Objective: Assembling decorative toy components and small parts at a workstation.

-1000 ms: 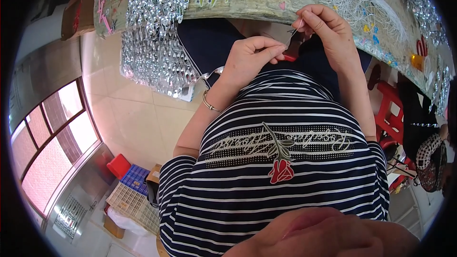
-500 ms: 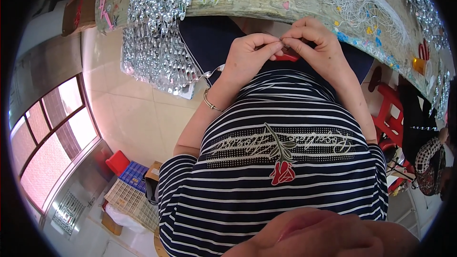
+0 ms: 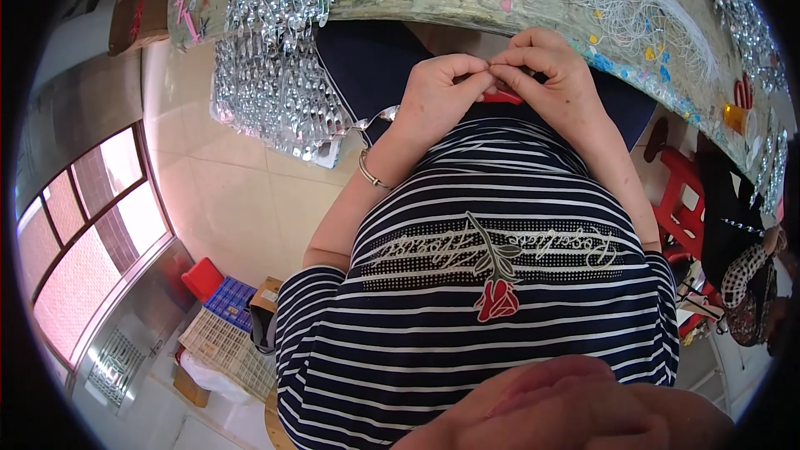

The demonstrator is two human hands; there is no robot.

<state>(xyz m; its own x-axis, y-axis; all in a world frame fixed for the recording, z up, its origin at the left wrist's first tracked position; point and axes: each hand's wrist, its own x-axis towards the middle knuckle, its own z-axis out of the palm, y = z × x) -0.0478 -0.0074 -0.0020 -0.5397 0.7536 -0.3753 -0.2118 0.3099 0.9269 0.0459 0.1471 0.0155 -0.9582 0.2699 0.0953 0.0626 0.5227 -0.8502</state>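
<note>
cluttered surface [image 3: 467, 0] ahead, silver strands [image 3: 275, 58] hanging at left. my left hand [image 3: 437, 100] and right hand [image 3: 546, 75] meet fingertip to fingertip, pinching tiny piece; red tool [image 3: 502, 97] tucked under right. best keep pinch firm, wrists steady.

A small red tool [image 3: 502, 97], plastic-handled by the look of it, lies tucked under the right hand [image 3: 546, 75], only a short strip of its red body showing below the curled fingers. It sits roughly level, just in front of the worktop [image 3: 467, 0] edge and above the lap. The left hand [image 3: 435, 98] meets the right at the fingertips, pinching something too small to make out (perhaps wire, it cannot be told).
</note>
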